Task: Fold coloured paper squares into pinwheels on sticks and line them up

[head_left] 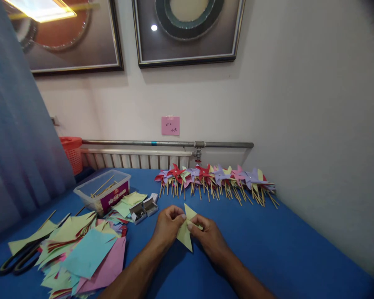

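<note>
Both my hands hold a pale yellow paper pinwheel (185,237) above the blue table, its pointed corners sticking out above and below the fingers. My left hand (168,226) pinches it near the centre from the left, thumb and fingers pressed together. From the right, my right hand (207,232) grips it with thumb and bent fingers, close to the left thumb. Whether a pin or stick sits at the centre is hidden by the fingertips. Just left of my hands lie small open boxes (143,210), one with small dark metal pieces inside.
Finished pinwheels on sticks (220,176) lie in a row along the back of the blue table (286,253). At left are stacked coloured papers (90,251), black-handled scissors (21,257) and a clear plastic tub (81,192) with sticks. A red basket (73,155) stands behind.
</note>
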Motion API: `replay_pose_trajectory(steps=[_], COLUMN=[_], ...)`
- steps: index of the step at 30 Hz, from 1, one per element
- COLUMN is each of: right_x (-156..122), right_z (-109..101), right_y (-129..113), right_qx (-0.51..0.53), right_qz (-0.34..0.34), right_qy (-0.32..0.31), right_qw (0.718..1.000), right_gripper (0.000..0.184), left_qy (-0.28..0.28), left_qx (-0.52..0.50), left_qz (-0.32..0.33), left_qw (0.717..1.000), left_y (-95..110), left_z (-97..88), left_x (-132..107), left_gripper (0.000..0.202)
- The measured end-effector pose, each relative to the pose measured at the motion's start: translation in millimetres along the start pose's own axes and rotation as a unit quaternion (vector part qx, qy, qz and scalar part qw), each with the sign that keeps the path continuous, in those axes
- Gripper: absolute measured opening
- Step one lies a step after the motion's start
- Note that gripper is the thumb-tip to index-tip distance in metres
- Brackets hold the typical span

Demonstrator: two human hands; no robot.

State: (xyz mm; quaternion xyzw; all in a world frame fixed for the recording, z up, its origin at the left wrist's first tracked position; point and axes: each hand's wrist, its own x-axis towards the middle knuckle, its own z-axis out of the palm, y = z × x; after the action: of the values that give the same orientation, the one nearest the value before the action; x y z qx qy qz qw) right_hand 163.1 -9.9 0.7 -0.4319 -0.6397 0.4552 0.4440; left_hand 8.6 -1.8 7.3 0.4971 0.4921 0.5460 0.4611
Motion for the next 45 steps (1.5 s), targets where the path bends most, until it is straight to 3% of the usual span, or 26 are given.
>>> replay_pose_trajectory(steps=[14,18,21,25,27,28,31,33,45], right_x=[-1,-1,2,7,7,5,-3,-8,-2], right_z=[-1,0,2,6,9,11,16,20,24], right_y=[2,5,11,16,14,12,5,1,13], right_qx=[-0.027,-0.039,0.019,0.183,0.251,0.276,0.303,0.313,0.326], right_qz=[-0.01,-0.021,-0.011,0.017,0.036,0.043,0.061,0.067,0.058], right_qy=[0.004,0.007,0.013,0.063,0.079,0.073,0.008,0.0,0.052], right_qw=[1.0,0.999,1.0,0.981,0.964,0.957,0.951,0.947,0.942], right_gripper=[0.026,0.025,0.021,0.079,0.092,0.089,0.053,0.043,0.046], left_qy=[-0.087,-0.081,-0.068,-0.026,-0.006,0.001,0.011,0.011,0.022], left_qx=[0.061,0.091,0.101,0.104,0.103,0.104,0.105,0.111,0.074], left_qz=[0.026,0.032,0.035,0.054,0.061,0.065,0.071,0.075,0.062], left_qw=[0.994,0.992,0.992,0.993,0.993,0.992,0.992,0.991,0.995], left_y=[6,2,-1,0,1,2,2,2,3], left_z=[-8.3,-6.8,-7.7,-10.1,-10.7,-10.7,-8.5,-5.9,-3.4], left_x=[-2,-2,1,4,4,4,2,0,-2], left_gripper=[0.019,0.018,0.017,0.018,0.019,0.019,0.019,0.019,0.019])
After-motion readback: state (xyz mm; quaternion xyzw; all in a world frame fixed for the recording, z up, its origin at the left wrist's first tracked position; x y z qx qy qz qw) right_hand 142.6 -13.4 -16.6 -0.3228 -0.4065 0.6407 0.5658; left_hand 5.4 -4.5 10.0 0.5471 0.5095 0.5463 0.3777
